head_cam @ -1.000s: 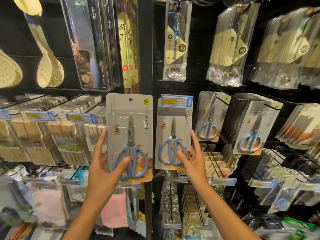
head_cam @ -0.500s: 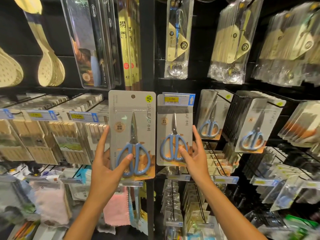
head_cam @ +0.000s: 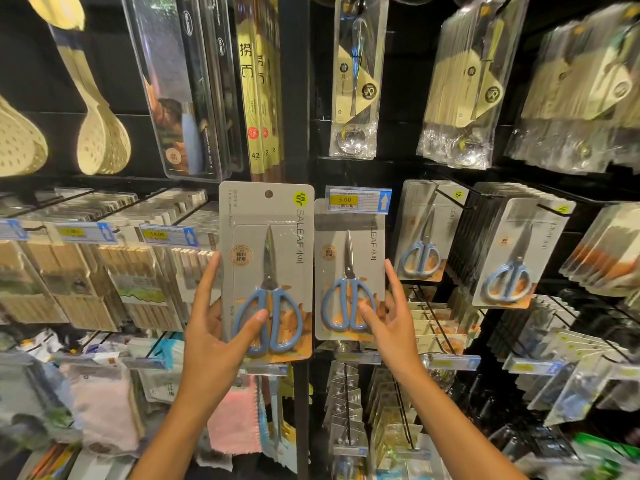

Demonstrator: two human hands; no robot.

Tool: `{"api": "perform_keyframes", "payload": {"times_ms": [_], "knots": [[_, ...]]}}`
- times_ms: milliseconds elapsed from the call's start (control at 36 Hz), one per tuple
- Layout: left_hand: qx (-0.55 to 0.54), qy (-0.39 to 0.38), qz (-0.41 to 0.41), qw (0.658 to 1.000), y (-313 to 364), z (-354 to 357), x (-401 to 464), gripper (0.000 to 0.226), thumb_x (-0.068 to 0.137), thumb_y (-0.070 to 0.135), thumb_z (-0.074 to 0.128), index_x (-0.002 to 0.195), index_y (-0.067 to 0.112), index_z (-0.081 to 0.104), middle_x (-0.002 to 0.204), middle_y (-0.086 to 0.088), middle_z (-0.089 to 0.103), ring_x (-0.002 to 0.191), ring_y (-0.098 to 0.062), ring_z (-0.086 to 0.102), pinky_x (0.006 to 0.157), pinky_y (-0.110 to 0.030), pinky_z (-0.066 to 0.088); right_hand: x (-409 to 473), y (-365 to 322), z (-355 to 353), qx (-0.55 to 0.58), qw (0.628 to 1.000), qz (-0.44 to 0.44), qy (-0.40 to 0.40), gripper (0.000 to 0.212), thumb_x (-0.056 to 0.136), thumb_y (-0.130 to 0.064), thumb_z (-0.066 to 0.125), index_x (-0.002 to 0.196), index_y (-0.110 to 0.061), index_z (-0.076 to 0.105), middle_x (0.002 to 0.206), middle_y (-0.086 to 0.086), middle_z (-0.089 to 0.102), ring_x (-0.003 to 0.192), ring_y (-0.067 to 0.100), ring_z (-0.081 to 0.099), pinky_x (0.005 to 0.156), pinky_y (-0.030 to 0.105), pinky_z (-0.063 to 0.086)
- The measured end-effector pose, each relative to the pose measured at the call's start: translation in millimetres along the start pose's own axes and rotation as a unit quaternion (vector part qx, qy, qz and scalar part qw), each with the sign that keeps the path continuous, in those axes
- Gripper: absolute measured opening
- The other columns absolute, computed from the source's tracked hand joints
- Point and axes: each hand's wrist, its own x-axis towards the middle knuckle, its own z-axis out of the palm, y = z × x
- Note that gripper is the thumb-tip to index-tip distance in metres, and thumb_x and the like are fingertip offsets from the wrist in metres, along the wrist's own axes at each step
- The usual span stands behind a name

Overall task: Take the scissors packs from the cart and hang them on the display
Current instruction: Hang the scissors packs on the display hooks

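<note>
My left hand (head_cam: 216,337) grips a grey scissors pack (head_cam: 266,237) with blue-handled scissors, thumb on the front and fingers behind, holding it upright in front of the black post. My right hand (head_cam: 389,317) holds the lower part of a second scissors pack (head_cam: 348,258), which hangs on the display hook under a blue price tag (head_cam: 358,199); the thumb lies on the front and the fingers reach behind its right edge. Two more rows of the same scissors packs (head_cam: 426,237) (head_cam: 516,251) hang to the right.
Chopstick packs (head_cam: 104,271) hang at left. Perforated ladles (head_cam: 100,133) and boxed utensils (head_cam: 180,91) hang above. Bagged spoons (head_cam: 356,81) fill the upper right. A black vertical post (head_cam: 298,98) splits the display. Cloths (head_cam: 235,420) and small hooks sit below.
The view has shifted slightly and the pack in my left hand has risen a little. My right hand stays on the hanging pack.
</note>
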Motion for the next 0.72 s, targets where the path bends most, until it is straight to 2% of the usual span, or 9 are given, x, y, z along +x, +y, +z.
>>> {"api": "perform_keyframes", "payload": {"times_ms": [56,111,222,444,528,722], "knots": [[0.001,0.0,0.0,1.0,-0.4,0.6,0.4,0.095,0.083,0.01,0.075,0.157,0.048,0.029,0.159,0.033,0.034,0.142,-0.011,0.05,0.109,-0.042,0.051,2.6,-1.4,-0.5,-0.001,1.0,0.0,0.0,0.08,0.099,-0.008,0.064,0.152,-0.056,0.027,0.155,-0.001,0.047,0.138,0.016,0.052,0.109,0.045,0.05],[0.008,-0.001,-0.001,1.0,-1.7,0.6,1.2,0.095,0.084,0.011,0.076,0.157,0.049,0.029,0.161,0.03,0.031,0.146,-0.016,0.045,0.113,-0.052,0.047,4.6,-4.1,-0.9,0.0,1.0,0.0,0.002,0.079,0.099,-0.009,0.064,0.153,-0.054,0.027,0.154,-0.001,0.049,0.137,0.015,0.053,0.109,0.043,0.05],[0.008,-0.004,-0.003,1.0,-4.1,-0.5,2.7,0.095,0.084,0.015,0.077,0.155,0.055,0.029,0.164,0.026,0.029,0.151,-0.021,0.037,0.117,-0.06,0.037,6.1,-8.4,-2.0,0.002,1.0,-0.001,0.01,0.079,0.099,-0.007,0.064,0.157,-0.043,0.024,0.138,0.0,0.064,0.127,0.014,0.062,0.103,0.038,0.054],[0.009,-0.003,-0.006,1.0,-6.2,0.2,4.3,0.096,0.082,0.017,0.078,0.154,0.056,0.029,0.164,0.024,0.03,0.152,-0.023,0.036,0.117,-0.062,0.036,3.6,-4.7,-1.2,-0.006,1.0,0.022,0.008,0.08,0.098,-0.005,0.064,0.157,-0.043,0.025,0.134,-0.01,0.066,0.125,0.014,0.063,0.105,0.045,0.053],[0.003,-0.002,-0.008,1.0,-6.5,0.2,4.3,0.096,0.082,0.016,0.078,0.154,0.057,0.029,0.164,0.023,0.03,0.152,-0.024,0.036,0.117,-0.062,0.036,2.6,-2.7,-1.4,-0.006,1.0,0.024,0.006,0.08,0.098,-0.004,0.064,0.157,-0.042,0.024,0.129,-0.012,0.069,0.123,0.014,0.065,0.104,0.043,0.054],[-0.001,0.002,-0.006,1.0,-3.9,1.9,2.8,0.096,0.081,0.015,0.078,0.153,0.057,0.03,0.164,0.023,0.031,0.15,-0.022,0.039,0.117,-0.061,0.038,2.8,-0.4,-3.0,-0.011,1.0,0.026,0.009,0.08,0.098,-0.003,0.064,0.156,-0.042,0.025,0.13,-0.008,0.069,0.122,0.014,0.065,0.103,0.039,0.055]]}}
